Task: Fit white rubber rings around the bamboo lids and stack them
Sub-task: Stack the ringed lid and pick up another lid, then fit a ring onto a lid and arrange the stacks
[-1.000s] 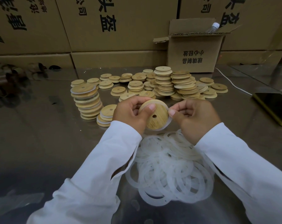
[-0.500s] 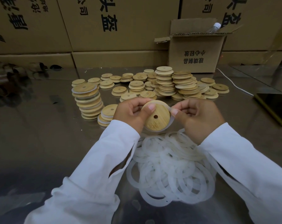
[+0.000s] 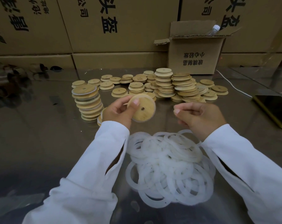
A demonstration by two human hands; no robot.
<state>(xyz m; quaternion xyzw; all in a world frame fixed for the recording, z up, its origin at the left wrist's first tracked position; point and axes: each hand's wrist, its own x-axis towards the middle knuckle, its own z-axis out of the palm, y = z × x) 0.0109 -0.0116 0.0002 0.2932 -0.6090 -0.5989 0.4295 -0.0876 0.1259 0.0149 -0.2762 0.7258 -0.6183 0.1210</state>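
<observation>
The bamboo lid (image 3: 144, 110) is held up above the table (image 3: 40, 143), tilted so its round face and small centre hole face the camera. A thin white ring (image 3: 154, 109) shows along its right and lower edge. The left hand (image 3: 119, 110) grips the lid from the left, with the thumb pressed on the face and the fingers curled behind it. The right hand (image 3: 200, 117) is off to the right, apart from the lid. Its fingers are curled in with the thumb against the forefinger, and nothing can be seen in it. Both arms wear white sleeves (image 3: 91, 175).

Just below the hands, a loose pile of white rings (image 3: 169, 167) lies on the table. To the left of the held lid stands a tall, slightly leaning stack of lids (image 3: 88, 102) with white edges showing between them. Behind the hands, many more lids (image 3: 169, 86) lie spread out and in uneven stacks.

Further back, a small open box (image 3: 195, 57) stands on the table with a clear bottle (image 3: 214, 29) sticking out of it. A white cable (image 3: 230, 84) runs from beside the box towards a phone (image 3: 274, 110) lying at the right edge. Large printed cartons (image 3: 120, 21) form a wall behind everything.
</observation>
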